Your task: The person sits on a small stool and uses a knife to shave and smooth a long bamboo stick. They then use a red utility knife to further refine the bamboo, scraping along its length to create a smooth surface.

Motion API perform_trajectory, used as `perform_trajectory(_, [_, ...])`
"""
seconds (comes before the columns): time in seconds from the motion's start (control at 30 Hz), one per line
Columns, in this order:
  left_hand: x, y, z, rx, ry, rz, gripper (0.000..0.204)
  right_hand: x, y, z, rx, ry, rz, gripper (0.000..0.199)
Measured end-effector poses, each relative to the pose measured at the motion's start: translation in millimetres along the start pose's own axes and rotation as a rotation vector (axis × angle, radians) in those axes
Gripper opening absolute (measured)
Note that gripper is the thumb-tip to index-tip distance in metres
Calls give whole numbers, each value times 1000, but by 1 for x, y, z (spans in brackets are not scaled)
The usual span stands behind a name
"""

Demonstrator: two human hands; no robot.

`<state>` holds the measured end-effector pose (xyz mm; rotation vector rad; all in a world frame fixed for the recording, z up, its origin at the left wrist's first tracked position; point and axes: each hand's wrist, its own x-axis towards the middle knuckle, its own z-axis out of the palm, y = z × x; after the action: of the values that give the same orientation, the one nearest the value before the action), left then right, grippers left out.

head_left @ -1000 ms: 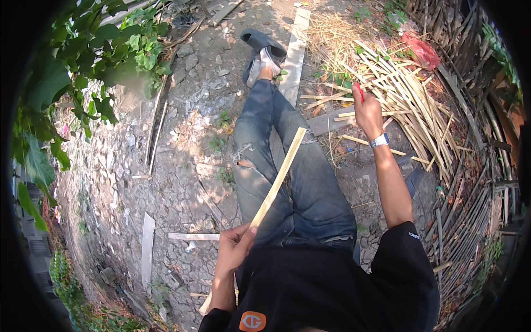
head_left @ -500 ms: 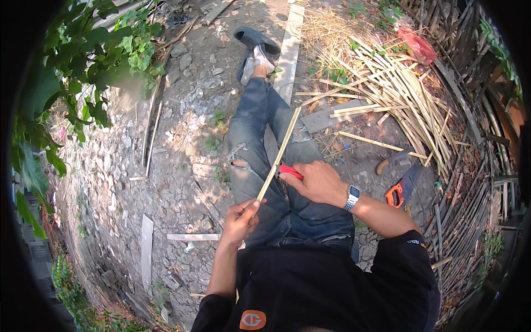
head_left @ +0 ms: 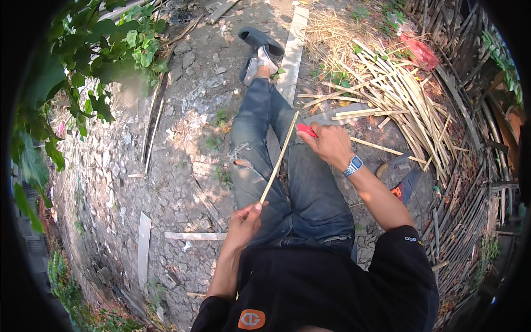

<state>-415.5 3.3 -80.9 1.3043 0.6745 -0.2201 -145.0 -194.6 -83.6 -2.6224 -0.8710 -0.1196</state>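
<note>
I am looking down over my own lap, sitting on stony ground with my legs in blue jeans stretching out toward 12 o'clock. My left hand is clenching around the lower end of a thin bamboo strip, pinching it between thumb and fingers just above my lap. The strip is running up from that hand toward 1 o'clock, crossing over my thighs and ending near my right hand. My right hand is gripping a red-handled tool, fist closed, with the red handle poking out toward 10 o'clock and sitting just beside the upper end of the strip; I cannot tell whether the blade is touching it. A wristwatch is showing on that wrist. At 2 o'clock from my right hand a pile of split bamboo sticks is lying on the ground, with a red bag at its far edge. At 10 o'clock, well apart, green leaves are hanging over the stones. My sandals are showing at 12 o'clock.
</note>
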Motion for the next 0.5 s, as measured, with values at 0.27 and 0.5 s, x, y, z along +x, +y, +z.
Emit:
perform_trajectory(0.27, [1, 16, -7, -12, -8, 18, 42, -36, -60, -14, 229, -220, -279, 55])
perform_trajectory(0.5, [-1, 4, -12, -29, 10, 18, 42, -23, -46, 5, 226, -139, -239, 56])
